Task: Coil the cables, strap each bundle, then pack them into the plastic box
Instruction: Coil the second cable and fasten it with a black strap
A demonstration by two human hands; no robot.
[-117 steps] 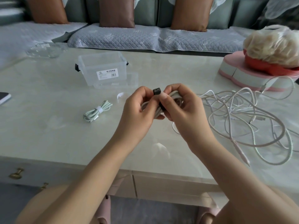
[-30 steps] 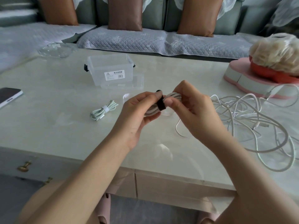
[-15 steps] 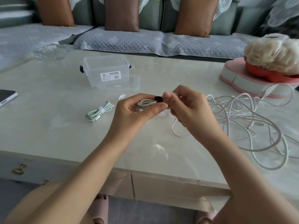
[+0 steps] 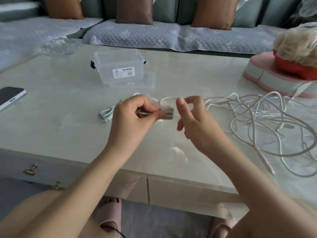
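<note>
Fingers [image 4: 145, 104] of the left hand [image 4: 132, 121] are curled tight round a coiled cable [image 4: 169, 114]; the thumb presses on it, and the grey-white coil sticks out to the right of the fist, held up a little above the bench [image 4: 68, 127]; the coil is blurred, so I cannot tell if a strap goes round it. The right hand [image 4: 195, 122] is just beside the coil but does not touch it; its fingers [image 4: 180, 102] are loose and a little bent, and they hold nothing.

Behind the left hand a small green cable bundle [image 4: 105, 115] lies on the bench with a white strap round its middle; the hand hides part of it. Farther back stands the plastic box [image 4: 120, 66]; it is clear, open at the top, with a white label on its front and black clips at its ends; a clear lid [image 4: 145, 83] lies flat against its front. To the right a big tangle of loose cables [image 4: 257, 115] spreads over the bench; white, pink and green ones cross each other, and one pink end lies near the front edge.

A phone [image 4: 10, 97] with a dark screen lies at the left edge; a glass dish [image 4: 58, 46] sits at the far left corner; a pink box [image 4: 267, 79] sits at the far right with something red and fluffy on top; a sofa [image 4: 154, 31] with brown cushions [image 4: 135, 9] is behind the bench.
</note>
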